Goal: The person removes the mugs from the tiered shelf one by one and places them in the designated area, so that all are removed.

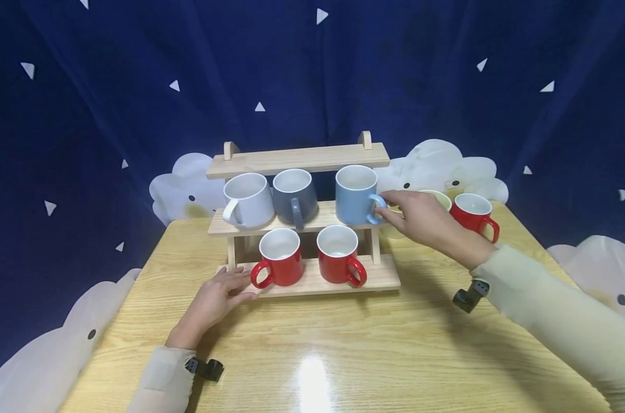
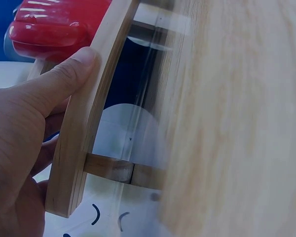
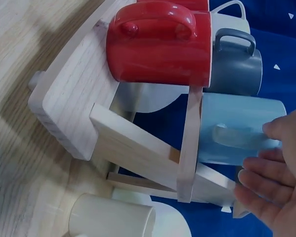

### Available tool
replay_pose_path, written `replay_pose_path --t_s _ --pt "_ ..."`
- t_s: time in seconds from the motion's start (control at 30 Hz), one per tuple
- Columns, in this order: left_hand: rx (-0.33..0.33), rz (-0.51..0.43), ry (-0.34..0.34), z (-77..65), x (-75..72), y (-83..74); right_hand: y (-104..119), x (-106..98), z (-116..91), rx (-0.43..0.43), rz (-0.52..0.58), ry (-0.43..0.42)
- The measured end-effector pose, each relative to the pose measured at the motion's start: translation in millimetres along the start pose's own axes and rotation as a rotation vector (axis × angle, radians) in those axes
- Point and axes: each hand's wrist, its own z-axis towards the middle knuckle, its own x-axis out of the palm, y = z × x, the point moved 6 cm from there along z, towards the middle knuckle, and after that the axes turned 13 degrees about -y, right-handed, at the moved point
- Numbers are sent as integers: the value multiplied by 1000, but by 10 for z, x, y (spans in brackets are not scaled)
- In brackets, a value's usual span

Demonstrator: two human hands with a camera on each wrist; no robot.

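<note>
A wooden mug rack stands on the table. My left hand holds the left end of its lower shelf; in the left wrist view the thumb lies on the board and the other fingers are behind it. My right hand pinches the handle of a light blue mug, upright at the right end of the middle shelf. In the right wrist view the thumb touches the handle of that mug. A white mug and a dark grey mug share its shelf.
Two red mugs, one left and one right, sit on the lower shelf. Right of the rack, a third red mug and a pale yellow mug, partly hidden by my right hand, stand on the table. A blue curtain hangs behind.
</note>
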Motion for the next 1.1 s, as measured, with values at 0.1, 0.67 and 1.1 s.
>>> replay_pose_path --t_s 0.1,0.67,1.1 --pt "-8 1 8 6 2 7 -54 -11 -7 5 19 -1" --pt "-11 -11 17 12 17 34 -230 -36 -50 223 343 51" --pt "-30 -8 27 10 3 19 -361 -78 -96 437 522 42"
